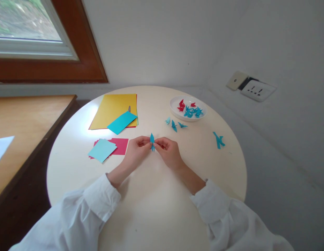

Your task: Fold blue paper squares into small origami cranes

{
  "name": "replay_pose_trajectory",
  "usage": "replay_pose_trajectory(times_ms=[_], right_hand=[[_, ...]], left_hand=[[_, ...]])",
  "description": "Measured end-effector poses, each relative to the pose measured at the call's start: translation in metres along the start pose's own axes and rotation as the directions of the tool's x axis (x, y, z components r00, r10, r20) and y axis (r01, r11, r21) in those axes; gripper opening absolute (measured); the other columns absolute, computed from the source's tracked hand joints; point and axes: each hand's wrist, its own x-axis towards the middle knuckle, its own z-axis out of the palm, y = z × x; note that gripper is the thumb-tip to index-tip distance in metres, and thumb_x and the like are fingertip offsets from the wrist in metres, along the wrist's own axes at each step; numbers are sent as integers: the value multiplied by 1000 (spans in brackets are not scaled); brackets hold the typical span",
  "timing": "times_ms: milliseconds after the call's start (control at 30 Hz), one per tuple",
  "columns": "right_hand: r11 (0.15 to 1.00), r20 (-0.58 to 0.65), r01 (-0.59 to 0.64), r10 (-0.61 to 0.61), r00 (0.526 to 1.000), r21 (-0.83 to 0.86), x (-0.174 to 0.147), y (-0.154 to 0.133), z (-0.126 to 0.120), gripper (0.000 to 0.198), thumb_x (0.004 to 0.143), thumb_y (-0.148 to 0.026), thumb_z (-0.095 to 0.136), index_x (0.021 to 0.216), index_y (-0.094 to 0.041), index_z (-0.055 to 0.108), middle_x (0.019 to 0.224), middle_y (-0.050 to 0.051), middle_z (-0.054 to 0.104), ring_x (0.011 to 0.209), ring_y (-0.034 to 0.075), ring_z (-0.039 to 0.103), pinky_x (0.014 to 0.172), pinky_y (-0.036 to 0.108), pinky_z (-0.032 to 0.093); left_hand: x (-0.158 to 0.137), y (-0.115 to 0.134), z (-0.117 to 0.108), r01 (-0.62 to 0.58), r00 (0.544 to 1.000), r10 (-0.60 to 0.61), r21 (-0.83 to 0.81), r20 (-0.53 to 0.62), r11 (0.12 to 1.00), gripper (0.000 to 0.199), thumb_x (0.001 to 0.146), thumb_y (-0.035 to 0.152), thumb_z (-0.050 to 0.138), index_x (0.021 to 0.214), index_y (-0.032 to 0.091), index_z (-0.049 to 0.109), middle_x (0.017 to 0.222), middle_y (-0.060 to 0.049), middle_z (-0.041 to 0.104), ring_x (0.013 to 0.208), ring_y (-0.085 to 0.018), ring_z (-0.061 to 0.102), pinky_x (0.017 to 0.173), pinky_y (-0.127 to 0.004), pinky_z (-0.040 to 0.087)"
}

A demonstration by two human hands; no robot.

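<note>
A small blue folded paper piece (152, 138), shaped like an origami crane, is pinched upright between my two hands over the middle of the table. My left hand (137, 148) grips its left side with thumb and fingertips. From the other side, the thumb and fingers of my right hand (169, 150) close on it. Just beyond my right hand lie several small paper cranes, among them a blue crane (173, 126) and a pale one (167, 120). Light blue paper squares (102, 150) rest on pink paper (121, 146) beside my left hand.
A white plate (174, 113) with red and blue cranes stands at the back right. Blue paper strips (218, 140) lie near the right edge. Yellow sheets (112, 108) at the back left carry a blue rectangle (122, 122) and partly hidden scissors (129, 108). Walls border the round table (151, 209).
</note>
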Motion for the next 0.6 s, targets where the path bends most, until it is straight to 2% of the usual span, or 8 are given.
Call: replay_pose_trajectory(times_ms=[133, 233, 433, 600], right_hand=[[995, 14, 50, -49, 999, -87, -1, -1, -1, 13, 69, -30, 63, 72, -18, 66, 67, 3, 66, 61, 14, 57, 61, 27, 45], [994, 7, 64, -63, 998, -84, -1, -3, -1, 13, 70, -30, 62, 72, -18, 66, 68, 3, 66, 62, 14, 57, 61, 27, 45], [998, 50, 12, -8, 999, -68, -3, -4, 1, 15, 71, -32, 60, 69, -18, 64, 67, 3, 65, 61, 14, 56, 59, 26, 44], [991, 58, 53, -46, 997, -121, -2, -1, -1, 16, 74, -31, 57, 68, -18, 63, 65, 2, 63, 60, 13, 53, 59, 26, 42]], left_hand=[[1, -3, -2, -22, 999, 22, 3, 41, 1000, 18, 61, 30, 70, 70, 14, 66, 68, -4, 65, 66, -16, 59, 62, -27, 46], [1, -3, -2, -13, 1000, 14, -24, 16, 1000, 20, 60, 32, 72, 66, 14, 64, 63, -3, 63, 60, -14, 56, 57, -25, 43], [-1, 1, 0, -23, 998, 19, -68, -61, 997, 18, 60, 30, 71, 64, 14, 64, 62, -1, 62, 58, -11, 53, 56, -23, 40], [0, 2, 0, 24, 999, -27, -81, -38, 996, 17, 60, 29, 71, 64, 14, 64, 62, -1, 62, 59, -12, 55, 58, -24, 41]])
